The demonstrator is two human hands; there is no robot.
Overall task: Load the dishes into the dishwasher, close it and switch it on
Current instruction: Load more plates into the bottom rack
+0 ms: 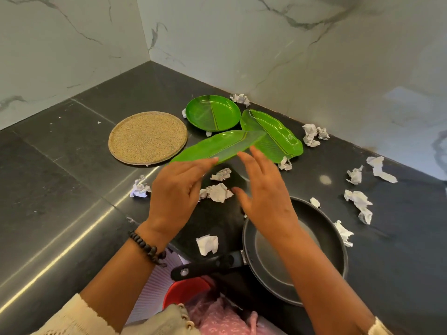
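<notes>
My left hand pinches the near edge of a long green leaf-shaped plate, which is lifted and tilted above the dark countertop. My right hand hovers just right of it, fingers straight, holding nothing. Behind lie a second leaf-shaped plate and a round green plate. A round speckled tan plate sits to the left. A black frying pan rests under my right forearm, its handle pointing left. No dishwasher is in view.
Several crumpled paper scraps litter the counter, such as one between my hands and others to the right. A red bowl and a ribbed pale plate sit low near my body. Marble walls close the corner.
</notes>
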